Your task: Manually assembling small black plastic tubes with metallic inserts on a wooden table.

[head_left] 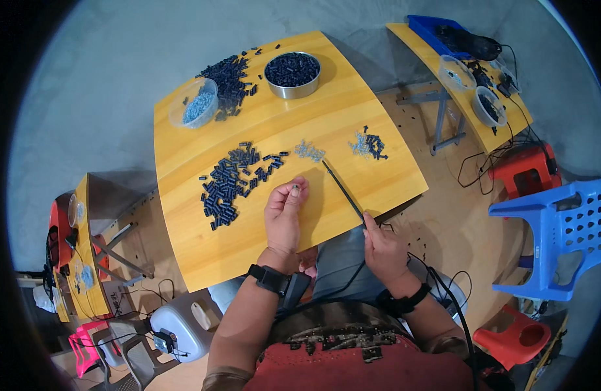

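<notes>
Between the thumb and fingers of my left hand (284,218) is a small piece with a dark spot, too small to name. My right hand (385,251) grips the near end of a thin dark rod (343,189). The rod slants away to the left, and its far tip is at a small heap of clear, shiny bits (309,150). Left of my left hand spreads a pile of short black cylindrical parts (225,186). Farther right lie a small cluster of clear bits (361,144) and, beside it, small black parts (376,146).
On the yellow table (281,244), toward the back, stand a round metal tin (292,93) of black parts, a clear tub (176,114) of pale blue bits and another black pile (225,78). A blue stool (541,228), red stools and loose cables surround the table. Side tables flank it.
</notes>
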The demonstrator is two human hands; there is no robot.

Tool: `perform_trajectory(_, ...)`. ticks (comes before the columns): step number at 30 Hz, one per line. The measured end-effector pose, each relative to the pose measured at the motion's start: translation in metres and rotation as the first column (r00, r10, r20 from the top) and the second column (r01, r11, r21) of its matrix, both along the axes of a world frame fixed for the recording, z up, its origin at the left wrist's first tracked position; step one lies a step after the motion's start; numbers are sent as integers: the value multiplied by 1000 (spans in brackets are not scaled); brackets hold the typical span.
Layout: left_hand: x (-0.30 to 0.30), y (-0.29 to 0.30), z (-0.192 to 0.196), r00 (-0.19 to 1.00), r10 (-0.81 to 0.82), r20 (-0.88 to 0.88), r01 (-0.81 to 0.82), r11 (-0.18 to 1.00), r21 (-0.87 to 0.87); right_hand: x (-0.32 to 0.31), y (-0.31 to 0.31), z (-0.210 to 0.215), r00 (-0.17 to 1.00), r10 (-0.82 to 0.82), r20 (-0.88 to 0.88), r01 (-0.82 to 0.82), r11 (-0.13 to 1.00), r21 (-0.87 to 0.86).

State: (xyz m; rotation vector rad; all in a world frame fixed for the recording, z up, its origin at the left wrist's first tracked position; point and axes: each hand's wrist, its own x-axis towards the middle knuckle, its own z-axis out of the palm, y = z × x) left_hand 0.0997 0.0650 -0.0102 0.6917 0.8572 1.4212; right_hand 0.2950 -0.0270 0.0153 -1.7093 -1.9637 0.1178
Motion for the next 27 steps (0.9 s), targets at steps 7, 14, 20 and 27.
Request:
perform_trajectory(7,-2,-1,5,999,-29,42,30,999,-21,1,0,0,999,25,47,-26,1000,16)
perform_trajectory(14,-3,-3,5,998,-11,57,12,1000,-29,-5,-4,4,997,56,45,-58,997,43)
perform_trajectory(20,-5,-4,2,993,5,117,-4,1000,-15,-2,-2,1,998,58,25,-59,998,37)
perform_trajectory(27,-4,-4,6,988,21,152,-19,1000,-18,-3,-2,-1,996,66,66,-70,995,66)
